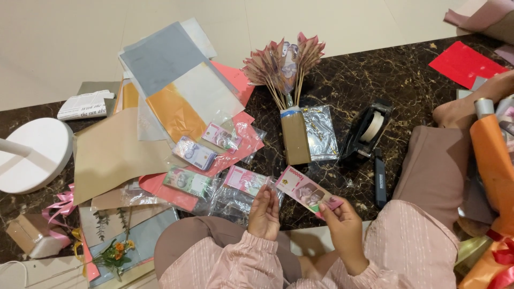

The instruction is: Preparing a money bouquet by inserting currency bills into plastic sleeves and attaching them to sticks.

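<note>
The person sits on a dark marbled floor [342,80] and holds a pink banknote [306,191] between both hands, just above the lap. The left hand [264,213] pinches the note's left end with its fingertips, fingers curled toward the palm; the right hand [345,227] grips the lower right end between thumb and fingers. The note lies stretched and tilted, its left end higher than its right.

Just left of the left hand, on the floor, lie clear plastic sleeves with stacked banknotes inside — a pink bundle [244,179] nearest, a green bundle [187,182] farther left, a purple bundle [195,153] and another pink one [219,135] above them. They rest on red paper [171,194] and on the lower edge of a loose pile of wrapping sheets [166,80] in grey, white, orange and tan.

Beyond the hands lies a bouquet of folded banknotes on sticks [284,61], its stems set in a brown cardboard sleeve [295,138], with a silvery plastic bag [320,131] touching the sleeve's right side. A black tape dispenser [367,131] sits just right of that, near a black cutter [380,182]. Toward the floor's left edge stands a white round base [35,155]; a pink ribbon [61,203] lies below it.
</note>
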